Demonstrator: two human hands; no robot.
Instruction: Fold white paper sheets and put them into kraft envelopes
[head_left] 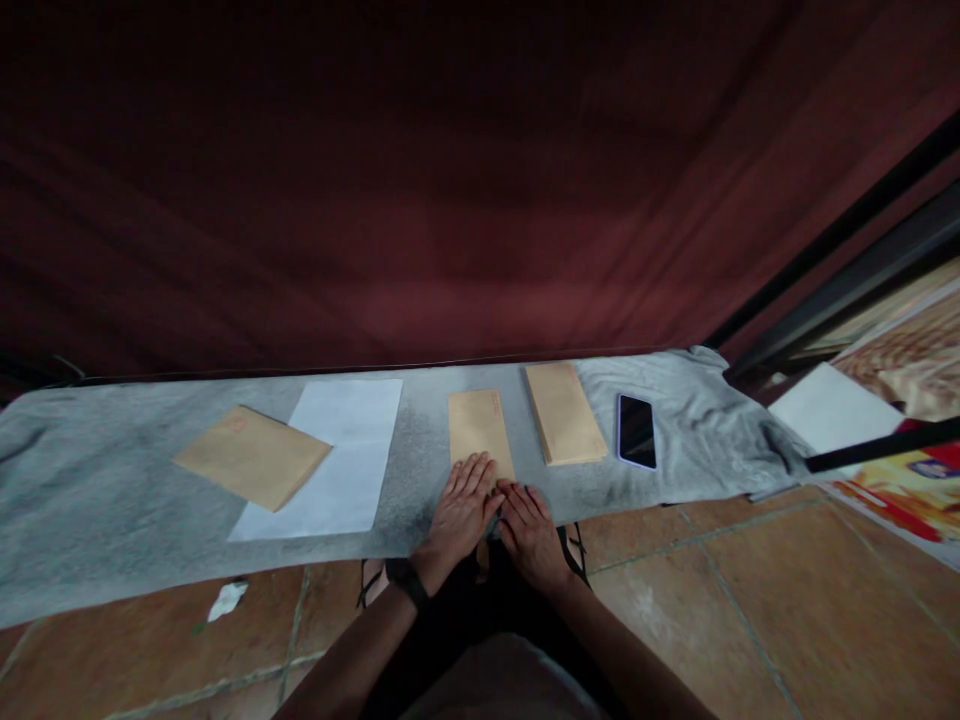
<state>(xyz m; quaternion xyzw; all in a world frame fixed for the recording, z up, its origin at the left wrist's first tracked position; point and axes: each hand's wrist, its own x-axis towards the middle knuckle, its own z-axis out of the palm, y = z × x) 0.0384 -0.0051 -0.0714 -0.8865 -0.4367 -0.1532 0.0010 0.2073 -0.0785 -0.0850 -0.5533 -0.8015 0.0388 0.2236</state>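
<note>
A brown paper envelope [480, 425] with red print at its top right lies upright before me on the grey cloth. My left hand [461, 505] rests flat on its lower end, fingers stretched out. Beside it, my right hand [531, 530] lies with its fingers extended at the envelope's lower right corner. The two thumbs are close together, and both hands cover the bottom edge. To the right is a stack of brown envelopes [568, 415]. On the left another brown envelope or small pile [251, 455] lies slanted, partly over white paper [349, 460].
A smartphone [636, 432] with a purple edge lies right of the stack. The grey cloth [112, 480] covers a long narrow surface. A dark red curtain-like backdrop [450, 220] rises behind it. Crumpled white paper [226, 600] lies on the tiled floor [675, 600]. Dark bars [847, 290] stand at right.
</note>
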